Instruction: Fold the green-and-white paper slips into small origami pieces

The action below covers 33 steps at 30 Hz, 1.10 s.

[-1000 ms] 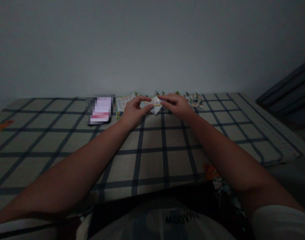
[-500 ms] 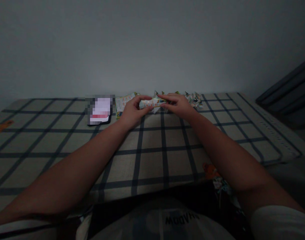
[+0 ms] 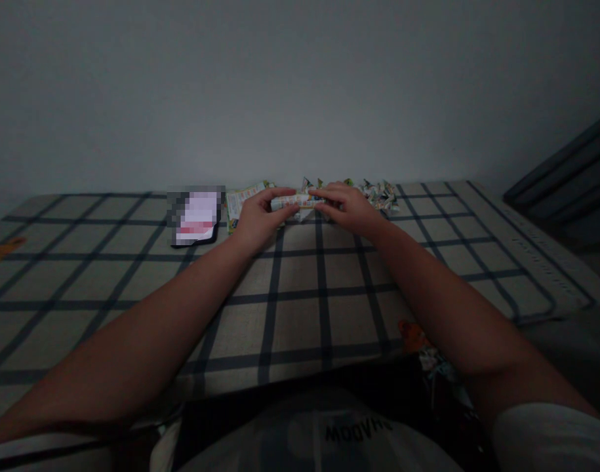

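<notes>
Between my two hands is a narrow roll of printed paper or wrapper (image 3: 296, 200), white with coloured lettering, lying crosswise. My left hand (image 3: 257, 216) pinches its left end between thumb and fingers. At the right end, my right hand (image 3: 349, 206) grips it the same way, its fingers hiding that end. Left of my left hand lie flat printed wrappers (image 3: 235, 204) with green edges, partly covered by the hand. Behind and beside my right hand sit several folded, pointed pieces (image 3: 387, 194) of similar printed material.
A phone (image 3: 199, 216) with a lit, blurred screen lies left of the wrappers. Everything rests on a checked cloth (image 3: 300, 314) that reaches a plain wall (image 3: 300, 92). Dark folded fabric (image 3: 570, 183) hangs at the far right.
The printed piece between my hands looks narrower and more tightly rolled than before. My hands have shifted only slightly and keep their hold.
</notes>
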Motion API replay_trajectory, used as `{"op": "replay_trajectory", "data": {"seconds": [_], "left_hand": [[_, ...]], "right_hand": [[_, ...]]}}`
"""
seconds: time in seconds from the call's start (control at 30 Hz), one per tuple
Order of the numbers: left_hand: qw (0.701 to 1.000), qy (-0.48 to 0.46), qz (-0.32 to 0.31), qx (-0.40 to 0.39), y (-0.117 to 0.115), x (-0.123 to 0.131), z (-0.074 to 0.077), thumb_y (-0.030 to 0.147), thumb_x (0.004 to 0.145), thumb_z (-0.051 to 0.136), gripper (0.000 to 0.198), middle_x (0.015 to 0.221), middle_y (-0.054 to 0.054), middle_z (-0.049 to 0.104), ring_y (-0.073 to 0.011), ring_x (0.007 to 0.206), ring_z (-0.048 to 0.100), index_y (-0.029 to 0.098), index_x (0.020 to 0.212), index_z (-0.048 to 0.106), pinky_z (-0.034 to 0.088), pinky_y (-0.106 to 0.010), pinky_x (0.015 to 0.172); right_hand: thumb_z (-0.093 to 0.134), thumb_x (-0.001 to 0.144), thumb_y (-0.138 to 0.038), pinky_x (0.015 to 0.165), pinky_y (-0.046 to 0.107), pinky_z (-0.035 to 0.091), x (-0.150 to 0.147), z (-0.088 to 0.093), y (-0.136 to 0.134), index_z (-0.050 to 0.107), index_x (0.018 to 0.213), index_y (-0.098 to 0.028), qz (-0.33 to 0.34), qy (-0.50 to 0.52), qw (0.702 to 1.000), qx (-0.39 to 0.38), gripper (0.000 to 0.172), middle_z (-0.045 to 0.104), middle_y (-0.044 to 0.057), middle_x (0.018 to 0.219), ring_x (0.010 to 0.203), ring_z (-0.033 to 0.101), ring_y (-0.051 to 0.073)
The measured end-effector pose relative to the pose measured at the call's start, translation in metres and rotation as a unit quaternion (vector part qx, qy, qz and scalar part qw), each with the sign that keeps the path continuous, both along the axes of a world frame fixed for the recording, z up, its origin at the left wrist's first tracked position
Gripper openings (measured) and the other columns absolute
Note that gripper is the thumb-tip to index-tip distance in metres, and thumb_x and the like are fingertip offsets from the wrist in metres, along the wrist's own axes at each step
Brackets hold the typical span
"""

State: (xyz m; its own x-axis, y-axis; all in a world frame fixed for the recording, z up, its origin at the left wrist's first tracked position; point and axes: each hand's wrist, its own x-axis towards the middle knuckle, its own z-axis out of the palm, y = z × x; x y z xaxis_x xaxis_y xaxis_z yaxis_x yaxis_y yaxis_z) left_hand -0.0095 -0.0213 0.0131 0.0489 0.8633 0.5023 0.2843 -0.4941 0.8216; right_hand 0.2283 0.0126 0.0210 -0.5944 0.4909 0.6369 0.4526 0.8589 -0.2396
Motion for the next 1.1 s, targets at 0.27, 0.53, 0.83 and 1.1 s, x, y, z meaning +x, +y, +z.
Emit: {"op": "replay_trajectory", "data": {"seconds": [0.27,0.53,0.83,1.1], "left_hand": [[1.000,0.001,0.001,-0.014,0.004,0.000,-0.006,0.033,0.071,0.083,0.031,0.097,-0.005,0.075,-0.0201,0.090,0.067,0.021,0.100,0.077,0.055,-0.035,0.089],[1.000,-0.008,-0.015,-0.007,0.003,0.000,-0.004,0.032,0.070,0.085,0.026,0.094,-0.005,0.075,-0.0191,0.089,0.068,0.020,0.092,0.077,0.054,-0.034,0.088],[0.993,-0.078,-0.023,-0.089,-0.005,0.004,-0.001,0.037,0.068,0.087,0.032,0.077,-0.004,0.075,-0.0133,0.065,0.065,0.016,0.091,0.078,0.052,-0.026,0.064],[0.987,-0.114,-0.042,-0.101,-0.003,0.005,-0.003,0.039,0.069,0.087,0.030,0.074,-0.003,0.074,-0.0129,0.063,0.065,0.017,0.086,0.077,0.053,-0.025,0.062]], "right_hand": [[0.056,0.098,-0.046,0.076,0.033,0.044,-0.003,-0.003,-0.002,0.075,0.103,-0.016,0.000,0.022,1.000,-0.004,0.036,0.067,0.007,0.085,0.081,0.056,0.019],[0.059,0.095,-0.044,0.076,0.033,0.046,-0.005,-0.001,-0.005,0.075,0.106,-0.017,0.010,0.062,0.993,-0.099,0.034,0.070,0.008,0.095,0.084,0.059,0.019],[0.057,0.096,-0.046,0.070,0.030,0.041,-0.005,0.001,-0.007,0.073,0.097,-0.016,-0.003,0.050,0.996,-0.079,0.034,0.062,0.004,0.081,0.077,0.054,0.017],[0.049,0.101,-0.048,0.075,0.033,0.040,-0.005,0.002,-0.006,0.062,0.080,-0.018,0.015,0.023,1.000,-0.010,0.039,0.056,0.004,0.079,0.079,0.050,0.018]]}}
